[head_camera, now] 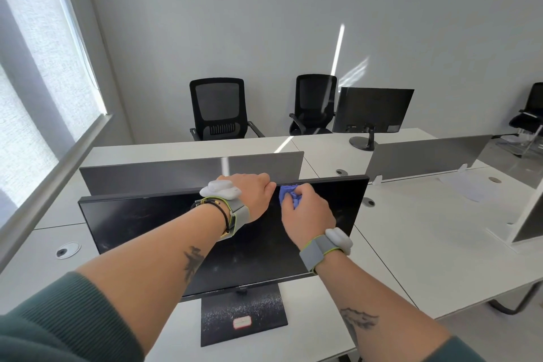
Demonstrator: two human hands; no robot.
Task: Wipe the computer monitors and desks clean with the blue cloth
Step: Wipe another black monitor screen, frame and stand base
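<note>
A black monitor (141,220) with a dark screen stands on the white desk (426,250) right in front of me, on a flat black base (244,317). My left hand (252,194) grips the monitor's top edge near the middle, fingers curled over it. Just to its right, my right hand (308,209) holds a bunched blue cloth (286,194) against the top of the screen. A second black monitor (373,109) stands on the far desk, its back toward me.
Grey divider panels (176,173) run behind the monitor and to the right (426,156). Two black office chairs (219,109) stand at the far desk; another is at the right edge. Round cable grommets (68,250) sit in the desktops. A window is on the left.
</note>
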